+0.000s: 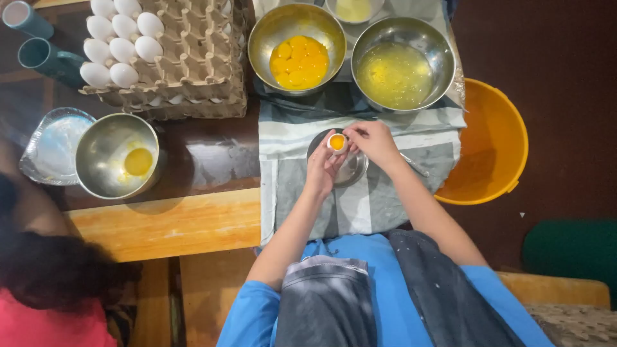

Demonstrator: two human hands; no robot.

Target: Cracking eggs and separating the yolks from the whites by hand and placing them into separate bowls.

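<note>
Eggshell half [337, 142] with one yolk inside, cupped upright in left hand [323, 166] so nothing spills; fingers closed round shell. Right hand [373, 142] just beside shell, fingertips pinched at its rim, nothing else seen in that grip. Held directly over small bowl [350, 168], placed to catch drips. Beyond small bowl: yolk bowl [297, 46], roughly eight yolks, exact count unclear; whites bowl [402, 64]. Left of small bowl: steel bowl [117, 154], one yolk. Egg tray [193, 58], eight white eggs [122, 48] counted. Right of small bowl: one orange bucket [488, 144]. Steel bowls in all: four.
</note>
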